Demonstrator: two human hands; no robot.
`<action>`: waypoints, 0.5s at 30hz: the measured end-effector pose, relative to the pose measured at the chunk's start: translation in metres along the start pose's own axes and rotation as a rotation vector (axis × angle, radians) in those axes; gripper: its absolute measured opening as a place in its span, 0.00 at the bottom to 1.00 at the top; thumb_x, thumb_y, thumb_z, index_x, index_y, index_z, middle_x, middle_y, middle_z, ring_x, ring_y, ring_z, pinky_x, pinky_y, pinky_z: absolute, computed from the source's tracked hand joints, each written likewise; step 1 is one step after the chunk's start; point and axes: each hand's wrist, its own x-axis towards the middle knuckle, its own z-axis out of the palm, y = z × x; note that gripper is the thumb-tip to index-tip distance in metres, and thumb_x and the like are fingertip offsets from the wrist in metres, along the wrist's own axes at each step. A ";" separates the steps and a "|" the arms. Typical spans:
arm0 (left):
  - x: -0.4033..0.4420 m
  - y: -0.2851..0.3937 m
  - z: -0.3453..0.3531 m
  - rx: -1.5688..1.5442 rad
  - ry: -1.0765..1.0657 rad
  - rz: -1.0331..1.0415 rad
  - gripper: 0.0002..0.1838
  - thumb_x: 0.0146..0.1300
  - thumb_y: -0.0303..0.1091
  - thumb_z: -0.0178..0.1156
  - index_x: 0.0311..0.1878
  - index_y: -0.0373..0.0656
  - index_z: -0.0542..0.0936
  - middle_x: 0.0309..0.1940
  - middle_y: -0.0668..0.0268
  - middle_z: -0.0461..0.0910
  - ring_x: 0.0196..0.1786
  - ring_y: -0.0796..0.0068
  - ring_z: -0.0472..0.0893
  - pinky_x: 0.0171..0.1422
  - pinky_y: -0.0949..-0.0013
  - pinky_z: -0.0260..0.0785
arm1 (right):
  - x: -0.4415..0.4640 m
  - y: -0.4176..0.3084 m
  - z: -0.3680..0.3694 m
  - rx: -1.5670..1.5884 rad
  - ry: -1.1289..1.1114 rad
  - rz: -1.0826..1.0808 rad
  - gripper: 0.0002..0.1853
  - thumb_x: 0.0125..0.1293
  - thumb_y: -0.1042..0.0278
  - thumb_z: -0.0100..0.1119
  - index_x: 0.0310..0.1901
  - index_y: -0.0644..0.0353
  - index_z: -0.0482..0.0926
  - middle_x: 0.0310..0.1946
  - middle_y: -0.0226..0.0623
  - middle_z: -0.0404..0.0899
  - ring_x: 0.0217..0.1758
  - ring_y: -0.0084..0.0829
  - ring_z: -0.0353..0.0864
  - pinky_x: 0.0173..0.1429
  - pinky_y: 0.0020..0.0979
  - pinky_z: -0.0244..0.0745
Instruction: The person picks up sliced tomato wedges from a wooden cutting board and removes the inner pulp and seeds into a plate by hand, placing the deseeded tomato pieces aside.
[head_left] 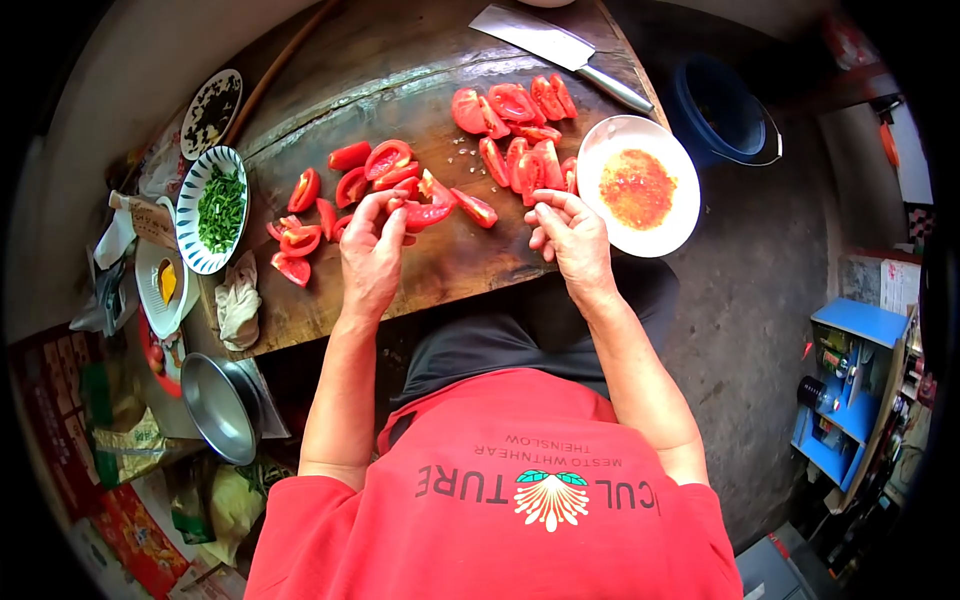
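Tomato wedge point(428, 214) sits pinched between thumb and fingers of the left hand point(372, 245), above the wooden surface point(470, 260). Thumb and fingertips of the right hand point(575, 235) draw together; I cannot tell whether they grip anything. Cut tomato pieces point(388, 158) lie in two groups, one near each hand. Beside the right group, a white plate point(640, 133) bears red, wet pulp point(638, 190); beyond lies a cleaver point(535, 38). Far left, a striped bowl point(187, 235) holds chopped greens point(220, 207).

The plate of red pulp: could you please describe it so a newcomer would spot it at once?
Find the wooden table, then its right edge, by the right hand. The round white plate sits there; unlike the striped dish of chopped greens, it holds red pulp.
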 end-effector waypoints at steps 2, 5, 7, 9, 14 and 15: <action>-0.006 -0.001 -0.004 0.039 -0.017 0.030 0.10 0.67 0.24 0.52 0.50 0.39 0.76 0.39 0.72 0.76 0.38 0.85 0.76 0.40 0.79 0.72 | 0.000 -0.003 0.011 -0.031 -0.043 0.017 0.15 0.66 0.68 0.58 0.52 0.65 0.75 0.34 0.35 0.81 0.24 0.16 0.76 0.23 0.15 0.65; -0.012 0.002 0.011 0.063 -0.122 0.055 0.11 0.67 0.23 0.52 0.51 0.36 0.75 0.42 0.66 0.78 0.42 0.81 0.77 0.44 0.76 0.74 | -0.003 -0.012 0.031 -0.087 -0.154 0.021 0.24 0.61 0.64 0.63 0.57 0.64 0.71 0.37 0.33 0.82 0.32 0.17 0.78 0.27 0.18 0.67; -0.013 0.012 0.034 0.144 -0.189 0.183 0.11 0.65 0.21 0.53 0.50 0.36 0.75 0.40 0.66 0.79 0.40 0.81 0.78 0.45 0.75 0.73 | -0.001 -0.019 0.036 -0.104 -0.146 0.016 0.23 0.61 0.66 0.63 0.56 0.65 0.71 0.38 0.32 0.82 0.34 0.16 0.78 0.31 0.19 0.70; -0.011 0.017 0.055 0.257 -0.255 0.332 0.10 0.63 0.19 0.54 0.48 0.35 0.76 0.37 0.65 0.80 0.37 0.81 0.78 0.45 0.76 0.72 | 0.002 -0.017 0.030 -0.106 -0.007 -0.111 0.16 0.63 0.72 0.60 0.51 0.66 0.75 0.33 0.31 0.81 0.34 0.17 0.79 0.37 0.20 0.75; -0.006 0.025 0.096 0.129 -0.349 0.262 0.10 0.64 0.21 0.54 0.48 0.36 0.76 0.36 0.67 0.79 0.36 0.82 0.77 0.43 0.77 0.72 | 0.004 -0.028 -0.007 -0.041 0.156 -0.184 0.11 0.70 0.69 0.50 0.44 0.69 0.78 0.30 0.32 0.81 0.32 0.19 0.80 0.39 0.20 0.75; -0.004 0.022 0.104 0.067 -0.356 0.218 0.10 0.65 0.21 0.54 0.49 0.36 0.76 0.37 0.67 0.79 0.36 0.82 0.77 0.43 0.77 0.72 | 0.005 -0.029 -0.015 -0.046 0.173 -0.213 0.14 0.72 0.66 0.47 0.42 0.69 0.78 0.30 0.32 0.81 0.34 0.20 0.80 0.39 0.22 0.75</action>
